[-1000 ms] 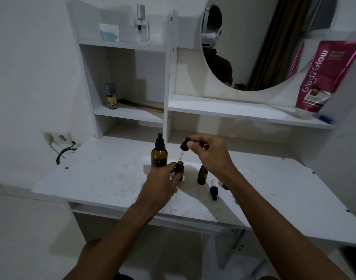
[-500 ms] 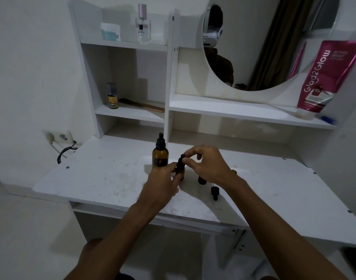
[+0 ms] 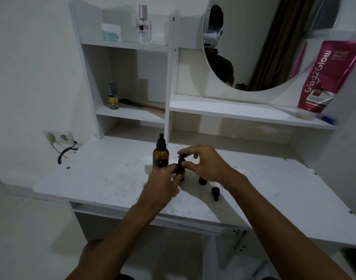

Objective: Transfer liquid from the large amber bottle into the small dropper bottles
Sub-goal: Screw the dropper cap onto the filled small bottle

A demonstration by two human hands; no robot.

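The large amber bottle [image 3: 160, 156], capped with a black dropper top, stands upright on the white desk [image 3: 104, 178]. Just right of it my left hand [image 3: 163, 183] grips the body of a small dropper bottle [image 3: 180, 170]. My right hand [image 3: 205, 161] pinches the black dropper cap sitting on that small bottle's neck. A second small amber bottle [image 3: 202, 180] stands half hidden under my right hand. A loose black dropper cap [image 3: 215, 193] lies on the desk near my right wrist.
Shelves rise behind the desk: a perfume bottle [image 3: 143, 25] and a pale jar [image 3: 111, 32] on top, a small yellow-labelled bottle [image 3: 113, 97] and a comb [image 3: 141, 106] below. A pink tube [image 3: 324, 77] leans at right beside a round mirror [image 3: 263, 41]. A wall socket [image 3: 59, 136] sits at left.
My right hand brought the dropper cap down from above the small bottle onto its neck. My left hand kept its hold on that bottle.
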